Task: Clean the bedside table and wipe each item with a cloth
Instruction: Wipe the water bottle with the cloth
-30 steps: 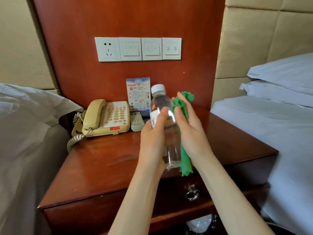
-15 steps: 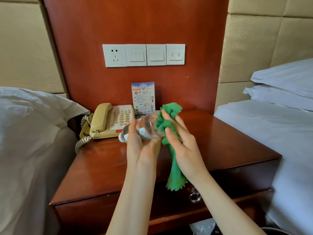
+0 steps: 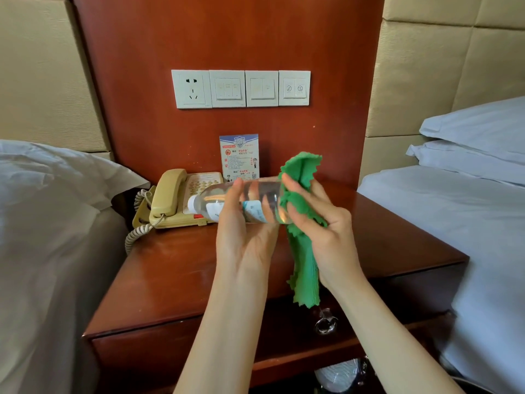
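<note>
A clear plastic water bottle [image 3: 257,201] lies on its side in the air above the wooden bedside table [image 3: 176,280], cap end pointing left. My left hand [image 3: 244,240] grips it from below round its labelled middle. My right hand [image 3: 321,226] holds a green cloth [image 3: 302,172] against the bottle's base end; the cloth's tail hangs down past the table's front edge. A beige telephone [image 3: 173,200] with a coiled cord sits at the table's back left, and a printed card [image 3: 238,156] stands against the wall behind the bottle.
Beds with white linen flank the table, left [image 3: 51,223] and right [image 3: 454,211]. A socket and switch panel [image 3: 241,88] is on the red wooden wall. A drawer knob [image 3: 325,322] sticks out below the table top, with an object on the shelf underneath.
The bottle went from upright to lying sideways with its cap to the left. My right hand with the cloth shifted from the bottle's side to its base end.
</note>
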